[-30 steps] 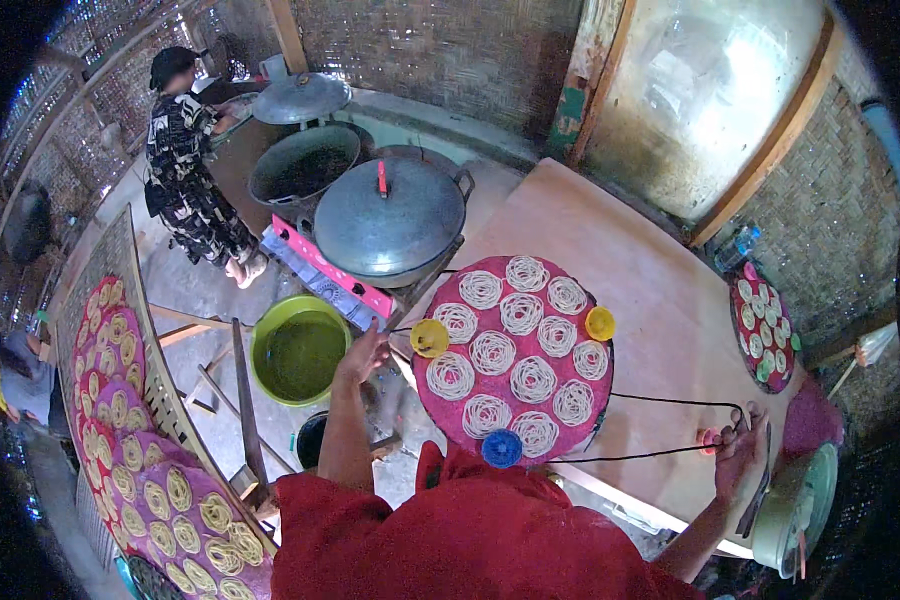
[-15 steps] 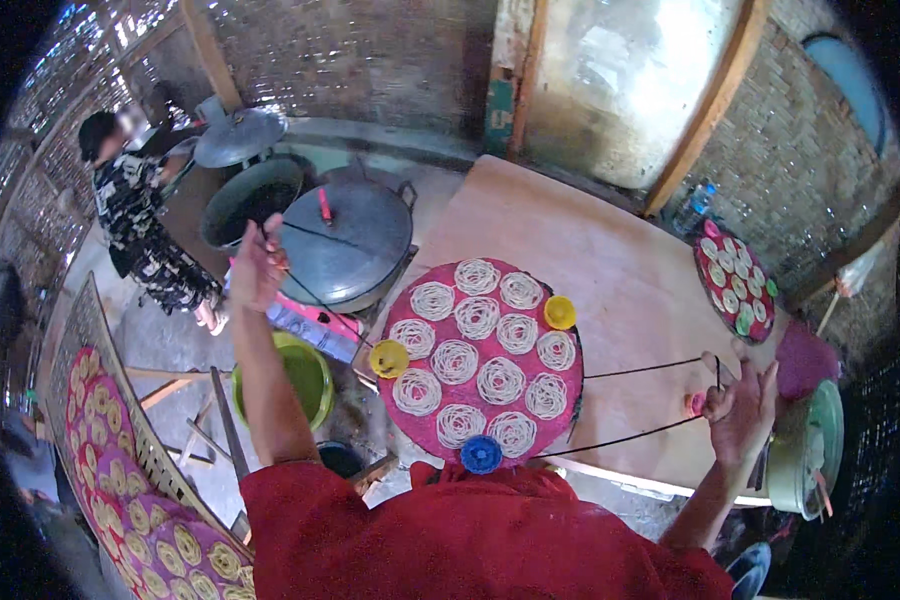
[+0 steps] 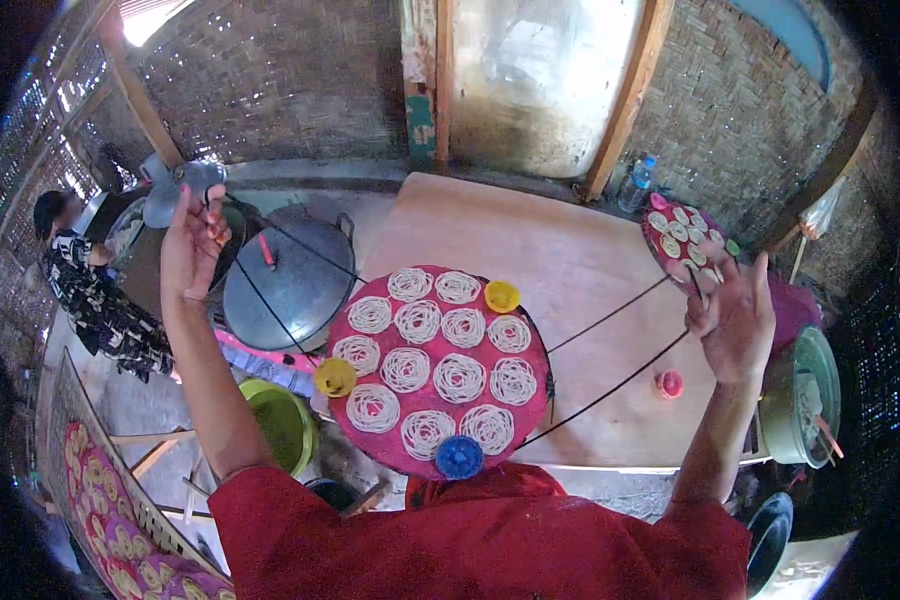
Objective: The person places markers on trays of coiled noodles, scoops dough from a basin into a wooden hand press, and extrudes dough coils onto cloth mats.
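Note:
In front of my chest is a round pink tray [image 3: 432, 390] bearing several coiled nests of pale noodle-like strands. Two yellow scalloped cups [image 3: 502, 295] and a blue one [image 3: 459, 457] sit at its rim. From its left side two strands of black cord [image 3: 288, 238] stretch to my raised left hand [image 3: 196, 240], whose fingers are curled on them. Two more strands of black cord [image 3: 620, 385] run from its right side to my right hand [image 3: 735, 325], held over the table's right part with the cord hooked in bent fingers. What bears the tray from below is hidden.
A wooden table [image 3: 560, 250] spreads beyond the tray. On it are a small red-topped container [image 3: 668, 383], another pink tray with nests [image 3: 660, 235] and a bottle [image 3: 637, 185]. Left are a lidded metal pot [image 3: 290, 285], a green basin [image 3: 280, 425] and a person [image 3: 95, 290].
Both hands have risen, drawing the cords outward. My right hand has moved away from the small red-topped container. The whole view has swung to the right.

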### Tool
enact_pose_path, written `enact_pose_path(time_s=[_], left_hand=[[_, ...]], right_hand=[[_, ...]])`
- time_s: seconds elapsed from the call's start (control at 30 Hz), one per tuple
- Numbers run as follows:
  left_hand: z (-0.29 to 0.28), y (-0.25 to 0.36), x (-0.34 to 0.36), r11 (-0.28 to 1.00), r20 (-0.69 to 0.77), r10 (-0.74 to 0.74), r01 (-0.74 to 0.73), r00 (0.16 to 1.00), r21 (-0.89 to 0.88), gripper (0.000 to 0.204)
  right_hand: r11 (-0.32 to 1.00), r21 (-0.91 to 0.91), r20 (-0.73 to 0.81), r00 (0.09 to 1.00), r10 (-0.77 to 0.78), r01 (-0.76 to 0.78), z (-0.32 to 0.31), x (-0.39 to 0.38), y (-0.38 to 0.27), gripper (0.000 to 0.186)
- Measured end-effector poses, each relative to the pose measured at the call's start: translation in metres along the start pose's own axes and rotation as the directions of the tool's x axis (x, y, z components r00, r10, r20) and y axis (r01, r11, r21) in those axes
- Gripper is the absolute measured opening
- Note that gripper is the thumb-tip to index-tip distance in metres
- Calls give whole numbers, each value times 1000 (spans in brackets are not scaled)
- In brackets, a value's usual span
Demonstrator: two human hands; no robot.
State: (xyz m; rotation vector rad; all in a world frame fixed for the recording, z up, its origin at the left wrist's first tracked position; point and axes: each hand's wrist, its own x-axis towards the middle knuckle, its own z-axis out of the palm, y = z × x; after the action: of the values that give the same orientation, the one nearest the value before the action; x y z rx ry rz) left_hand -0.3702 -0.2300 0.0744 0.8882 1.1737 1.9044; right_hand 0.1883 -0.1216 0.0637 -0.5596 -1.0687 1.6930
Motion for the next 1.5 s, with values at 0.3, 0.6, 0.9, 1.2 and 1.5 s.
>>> enact_pose_path(time_s=[0.3,0.6,0.9,1.2,1.5], left_hand=[[-26,-9,-23,992,51,85,-89,995,88,44],[-52,-6,-69,991,-23,48,-45,999,126,47],[-55,-16,-65,996,-44,-2,6,999,89,43],[-86,-24,-57,999,-52,45,-43,998,32,38],[-168,-90,-110,994,-150,-80,89,985,58,28]], right_hand=[[999,-28,37,999,-37,38,8,-32,4,63],[984,-171,-87,994,-65,49,36,-98,20,63],[969,-248,-137,989,-49,14,25,-92,13,68],[964,-261,-157,988,16,-57,-1,-69,27,68],[822,-526,-313,948,52,-219,-91,-77,77,54]])
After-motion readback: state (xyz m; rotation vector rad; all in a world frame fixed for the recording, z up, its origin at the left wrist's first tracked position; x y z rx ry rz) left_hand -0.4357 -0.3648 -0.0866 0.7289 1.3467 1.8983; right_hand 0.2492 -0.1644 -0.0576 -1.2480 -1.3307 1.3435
